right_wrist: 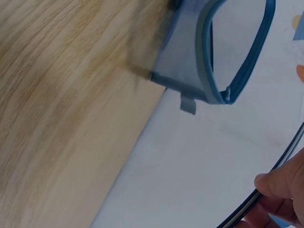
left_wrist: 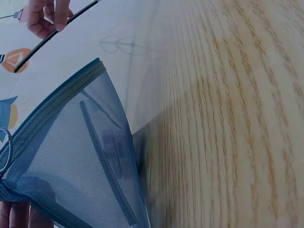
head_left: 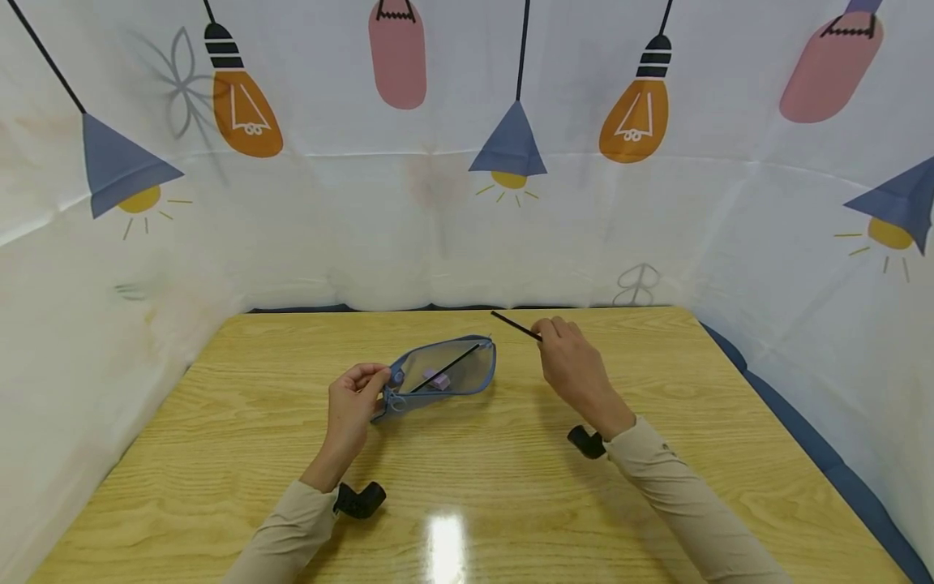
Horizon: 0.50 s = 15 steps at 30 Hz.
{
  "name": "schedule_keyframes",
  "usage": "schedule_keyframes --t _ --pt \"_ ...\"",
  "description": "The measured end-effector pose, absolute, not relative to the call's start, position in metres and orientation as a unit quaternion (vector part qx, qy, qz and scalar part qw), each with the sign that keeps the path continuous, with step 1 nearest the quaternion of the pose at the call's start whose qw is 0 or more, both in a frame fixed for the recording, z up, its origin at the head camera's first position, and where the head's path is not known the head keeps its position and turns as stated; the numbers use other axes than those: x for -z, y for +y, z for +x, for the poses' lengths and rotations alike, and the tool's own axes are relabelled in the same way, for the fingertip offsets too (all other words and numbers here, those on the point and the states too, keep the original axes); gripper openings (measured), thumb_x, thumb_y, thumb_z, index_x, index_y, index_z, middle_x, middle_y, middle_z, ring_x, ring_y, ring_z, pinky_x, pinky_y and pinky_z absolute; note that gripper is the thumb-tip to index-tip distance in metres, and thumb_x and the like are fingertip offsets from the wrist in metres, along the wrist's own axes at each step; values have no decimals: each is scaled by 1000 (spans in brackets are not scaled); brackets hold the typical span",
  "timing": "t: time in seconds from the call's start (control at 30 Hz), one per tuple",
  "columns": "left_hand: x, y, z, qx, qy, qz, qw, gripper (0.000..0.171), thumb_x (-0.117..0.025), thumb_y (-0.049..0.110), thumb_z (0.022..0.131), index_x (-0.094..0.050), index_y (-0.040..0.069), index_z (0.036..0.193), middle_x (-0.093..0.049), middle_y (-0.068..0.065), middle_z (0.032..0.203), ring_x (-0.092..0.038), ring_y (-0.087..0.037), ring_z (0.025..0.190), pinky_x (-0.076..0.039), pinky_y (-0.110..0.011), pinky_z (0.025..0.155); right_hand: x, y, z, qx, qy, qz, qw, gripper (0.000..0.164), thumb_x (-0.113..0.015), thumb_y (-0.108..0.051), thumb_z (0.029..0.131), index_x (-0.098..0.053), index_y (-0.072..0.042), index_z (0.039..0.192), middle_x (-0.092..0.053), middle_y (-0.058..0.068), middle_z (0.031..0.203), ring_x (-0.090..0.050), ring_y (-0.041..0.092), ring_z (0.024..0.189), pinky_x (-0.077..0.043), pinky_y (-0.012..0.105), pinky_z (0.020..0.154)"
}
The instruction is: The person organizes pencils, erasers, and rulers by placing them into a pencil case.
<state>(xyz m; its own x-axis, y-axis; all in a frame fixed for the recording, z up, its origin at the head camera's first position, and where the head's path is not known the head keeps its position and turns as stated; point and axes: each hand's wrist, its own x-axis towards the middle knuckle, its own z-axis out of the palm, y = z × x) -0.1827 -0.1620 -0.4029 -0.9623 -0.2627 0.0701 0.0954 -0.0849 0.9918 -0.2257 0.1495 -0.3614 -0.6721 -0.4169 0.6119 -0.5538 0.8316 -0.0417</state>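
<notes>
My left hand (head_left: 349, 410) grips the left end of a blue mesh zip pouch (head_left: 477, 388), thumb on top near the ring pull. The pouch is unzipped, its mouth facing up and spread wide, as the right wrist view also shows. Through the mesh appear a thin black stick (head_left: 448, 367) lying aslant and a small purple block (head_left: 438, 379). To the right of the pouch, my right hand (head_left: 576, 369) pinches a slim black pencil-like stick (head_left: 514, 324) near one end, above the table. The stick's free end points left, toward the pouch's far end, and stays apart from it.
The wooden table (head_left: 467, 470) reaches back to a white cloth (head_left: 328, 227) printed with lamps and bulbs, which also hangs along both sides. A black wrist device (head_left: 360, 500) sits at my left cuff, another black device (head_left: 586, 442) at my right.
</notes>
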Motion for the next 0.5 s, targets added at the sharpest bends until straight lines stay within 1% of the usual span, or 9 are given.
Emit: schedule_keyframes --t 0.23,0.5 --pt "402 -161 -182 734 -665 58 123 20 -65 9 94 -64 -9 103 -66 0 78 -60 -8 69 -53 -22 55 357 143 -224 -157 -870 318 342 18 -68 4 88 -60 2 103 -57 12 90 -58 27 77 -53 34 61" --pt "402 -161 -180 736 -664 60 118 20 -65 9 94 -63 -9 102 -66 -2 79 -61 -8 71 -53 -22 57 353 135 -221 -177 -847 338 370 18 -69 6 86 -60 3 102 -58 13 90 -57 26 76 -52 34 61"
